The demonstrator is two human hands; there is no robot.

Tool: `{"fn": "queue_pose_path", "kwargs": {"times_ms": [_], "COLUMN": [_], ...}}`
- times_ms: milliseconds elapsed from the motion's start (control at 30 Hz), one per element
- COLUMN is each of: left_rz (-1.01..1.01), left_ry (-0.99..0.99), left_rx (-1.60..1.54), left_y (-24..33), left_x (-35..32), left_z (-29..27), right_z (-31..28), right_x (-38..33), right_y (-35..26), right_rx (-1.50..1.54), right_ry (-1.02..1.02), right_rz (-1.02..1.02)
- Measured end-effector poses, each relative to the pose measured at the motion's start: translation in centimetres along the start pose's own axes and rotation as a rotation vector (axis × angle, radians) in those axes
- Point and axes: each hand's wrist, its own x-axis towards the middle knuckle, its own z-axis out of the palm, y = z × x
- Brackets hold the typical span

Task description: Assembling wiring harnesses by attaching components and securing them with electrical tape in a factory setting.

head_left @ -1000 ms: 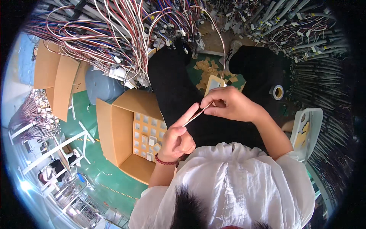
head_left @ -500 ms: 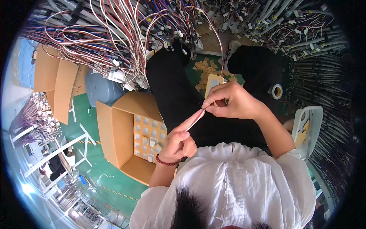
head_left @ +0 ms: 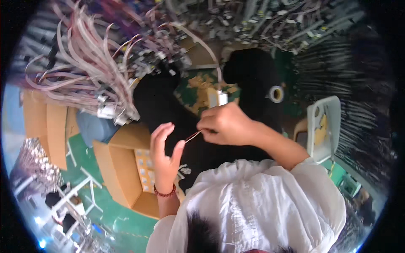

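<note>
Thin wires (head_left: 194,136), reddish-brown and white, are pinched in my right hand (head_left: 230,124), and their free ends stick out toward my left thumb. My left hand (head_left: 163,159), with a dark red bead bracelet at its wrist, has its fingers spread and holds nothing. Just beyond the right hand is a flat yellow piece (head_left: 212,97) beside a small white block (head_left: 222,98). From the bundles ahead, a pale cable (head_left: 203,44) arches down to that block. Motion blur hides whether the yellow piece is also in the right hand's grip.
Thick bundles of pale and reddish wires (head_left: 90,55) crowd the front left; dark grey cables (head_left: 329,76) line the right. An open cardboard box (head_left: 118,177) stands left, near a blue tub-like object (head_left: 93,128). A tape roll (head_left: 276,94) lies by my right leg, a white plastic stool (head_left: 333,126) farther right.
My left hand has come off the wires: its fingers, earlier curled with the index along them, are now spread. The right hand still pinches. The whole view has swung.
</note>
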Motion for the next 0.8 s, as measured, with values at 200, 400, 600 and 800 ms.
{"fn": "queue_pose_path", "kwargs": {"times_ms": [200,400,600,800], "left_rz": [-0.095,-0.344,-0.581,-0.566], "left_ry": [-0.119,-0.382,-0.231,-0.175], "left_rx": [-0.074,-0.304,-0.676,-0.732], "left_y": [1.2,1.1,1.5,2.1], "left_x": [0.3,-0.1,-1.5,-1.2], "left_z": [4.3,6.7,8.9,9.4], "right_z": [0.4,0.3,0.5,-5.7], "right_x": [-1.7,-4.5,-6.0,-11.9], "right_y": [-0.8,-0.7,-0.7,1.2], "right_rx": [-0.165,-0.274,-0.308,-0.344], "right_ry": [0.126,0.198,0.273,0.565], "right_rz": [0.014,0.055,0.13,0.306]}}
